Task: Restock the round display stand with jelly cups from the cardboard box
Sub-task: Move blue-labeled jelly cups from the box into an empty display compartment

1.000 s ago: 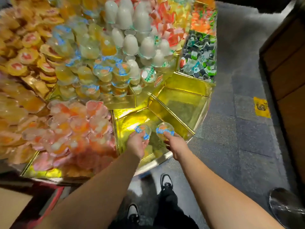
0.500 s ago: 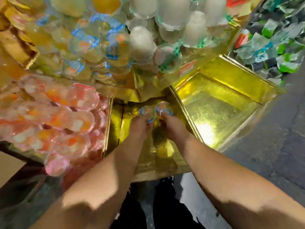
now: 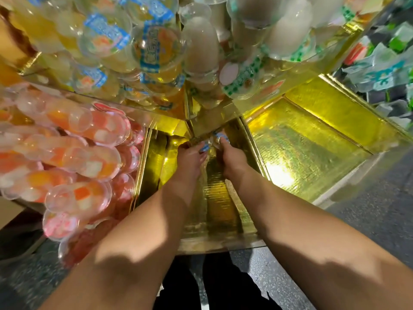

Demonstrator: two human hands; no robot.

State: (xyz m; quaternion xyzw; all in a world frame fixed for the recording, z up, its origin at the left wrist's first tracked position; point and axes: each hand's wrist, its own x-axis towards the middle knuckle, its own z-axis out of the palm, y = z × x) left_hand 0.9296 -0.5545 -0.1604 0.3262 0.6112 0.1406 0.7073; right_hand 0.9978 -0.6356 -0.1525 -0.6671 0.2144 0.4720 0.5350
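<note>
Jelly cups (image 3: pixel 220 138) with blue-printed lids sit at the far inner corner of the bare gold compartment (image 3: pixel 214 198), one under each hand; the left hand (image 3: pixel 190 156) has its fingers curled over one cup (image 3: pixel 204 147), the right hand (image 3: pixel 231 158) curls over the other; both look to be at the placing step, so next the fingers must let go and draw back for more stock; the cardboard box is out of view. Against half a second ago, the hands reach deeper; pink cups (image 3: pixel 85 157) flank the left; another bare gold tray (image 3: pixel 312 153) lies right.
</note>
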